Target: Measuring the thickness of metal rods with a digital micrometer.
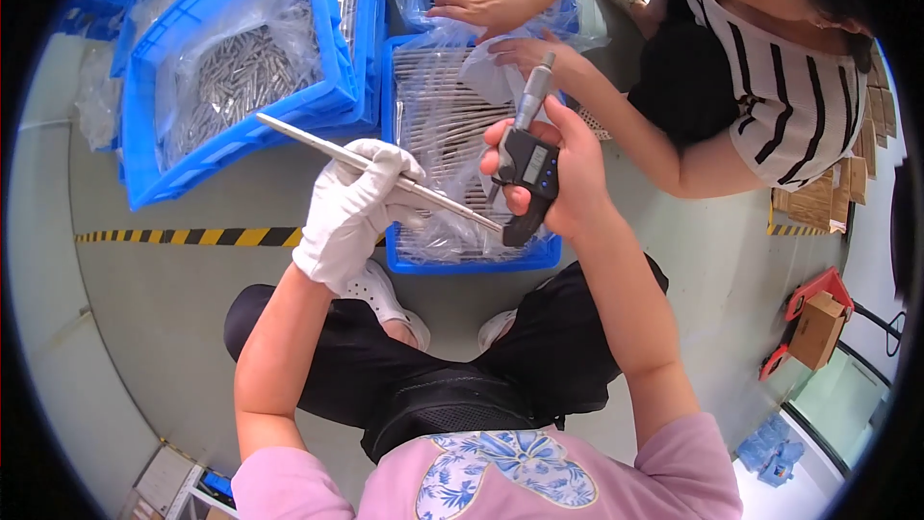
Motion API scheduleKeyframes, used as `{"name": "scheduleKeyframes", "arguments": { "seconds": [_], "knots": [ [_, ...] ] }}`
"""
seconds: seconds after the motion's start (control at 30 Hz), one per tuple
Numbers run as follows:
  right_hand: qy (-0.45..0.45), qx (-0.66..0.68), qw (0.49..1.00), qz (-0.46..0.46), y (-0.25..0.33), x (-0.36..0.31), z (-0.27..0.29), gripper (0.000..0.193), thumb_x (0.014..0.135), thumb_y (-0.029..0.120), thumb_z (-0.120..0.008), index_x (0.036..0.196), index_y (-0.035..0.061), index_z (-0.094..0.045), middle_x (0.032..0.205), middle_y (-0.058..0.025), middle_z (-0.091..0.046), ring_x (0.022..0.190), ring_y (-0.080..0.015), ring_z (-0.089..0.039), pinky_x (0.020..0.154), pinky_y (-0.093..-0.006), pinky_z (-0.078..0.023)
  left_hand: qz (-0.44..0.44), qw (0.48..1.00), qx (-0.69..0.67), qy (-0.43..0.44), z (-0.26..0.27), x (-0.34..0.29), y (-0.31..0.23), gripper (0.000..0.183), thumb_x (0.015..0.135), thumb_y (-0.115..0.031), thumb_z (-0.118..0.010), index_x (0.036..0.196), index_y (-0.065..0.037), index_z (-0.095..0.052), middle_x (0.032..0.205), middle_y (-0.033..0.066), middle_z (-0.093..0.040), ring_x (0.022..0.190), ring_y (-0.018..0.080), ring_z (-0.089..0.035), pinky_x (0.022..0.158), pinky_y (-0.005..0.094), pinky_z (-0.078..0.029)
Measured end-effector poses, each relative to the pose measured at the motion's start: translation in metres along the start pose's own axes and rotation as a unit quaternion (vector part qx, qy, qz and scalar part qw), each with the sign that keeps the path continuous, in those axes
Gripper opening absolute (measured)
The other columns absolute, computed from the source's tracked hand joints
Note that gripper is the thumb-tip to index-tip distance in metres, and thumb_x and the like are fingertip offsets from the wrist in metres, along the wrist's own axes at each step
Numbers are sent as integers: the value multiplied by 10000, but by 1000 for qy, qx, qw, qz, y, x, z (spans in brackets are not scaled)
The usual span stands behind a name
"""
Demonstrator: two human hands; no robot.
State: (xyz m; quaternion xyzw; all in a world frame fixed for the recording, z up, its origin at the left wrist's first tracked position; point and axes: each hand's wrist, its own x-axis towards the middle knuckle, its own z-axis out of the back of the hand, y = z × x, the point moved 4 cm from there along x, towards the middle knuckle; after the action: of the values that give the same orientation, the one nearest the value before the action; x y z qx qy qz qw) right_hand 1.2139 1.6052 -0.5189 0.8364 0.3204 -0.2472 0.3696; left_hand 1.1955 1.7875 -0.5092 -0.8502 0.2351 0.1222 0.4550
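My left hand, in a white glove, grips a long thin metal rod near its middle. The rod slants from upper left to lower right, and its right end sits in the jaws of a dark digital micrometer. My bare right hand is wrapped around the micrometer's body, with its silver thimble pointing up. Both hands hover over a blue crate lined with clear plastic and filled with rows of similar rods.
Another blue crate with bagged metal rods stands at the upper left. A person in a striped top crouches at the upper right, both hands in the plastic of the far crates. Yellow-black floor tape runs at the left. Cardboard pieces lie at the right.
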Motion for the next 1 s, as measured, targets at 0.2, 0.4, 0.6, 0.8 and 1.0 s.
{"name": "scheduleKeyframes", "arguments": {
  "seconds": [0.2,0.4,0.6,0.8,1.0],
  "knots": [
    [-35,-87,995,23,0,-5,14,547,860,461,-278,847,-16,-546,661,-134,-588,410,-126,-481,345,-209,-390,7,997,70,-39,4,-4,-1,160,857,-205,-513,830,-47,-505,797,79,-545,683,169,-599,483,234,-496],
    [-27,-100,993,58,8,-5,9,556,853,478,-295,841,-19,-546,654,-135,-585,378,-121,-471,340,-199,-386,16,997,74,-22,3,-2,-4,145,835,-164,-551,844,-20,-540,795,84,-587,682,176,-613,534,249,-522],
    [-23,-141,989,45,6,-4,7,534,851,483,-299,827,14,-553,630,-100,-582,370,-101,-451,335,-195,-361,30,996,83,16,3,-2,-3,144,828,-165,-563,842,-24,-542,794,77,-591,694,164,-614,545,246,-515],
    [-56,-297,946,116,20,-9,4,507,863,442,-298,830,11,-562,627,-94,-582,371,-89,-451,341,-183,-349,-47,977,204,-49,8,7,6,89,834,-122,-549,849,-34,-557,814,49,-584,714,120,-583,604,226,-486],
    [-74,-280,941,177,34,-18,9,481,867,434,-320,813,20,-559,600,-74,-563,359,-82,-431,335,-195,-335,-234,810,538,7,7,41,47,86,777,-43,-591,860,-22,-592,766,56,-578,673,118,-525,638,223,-431]
  ]
}}
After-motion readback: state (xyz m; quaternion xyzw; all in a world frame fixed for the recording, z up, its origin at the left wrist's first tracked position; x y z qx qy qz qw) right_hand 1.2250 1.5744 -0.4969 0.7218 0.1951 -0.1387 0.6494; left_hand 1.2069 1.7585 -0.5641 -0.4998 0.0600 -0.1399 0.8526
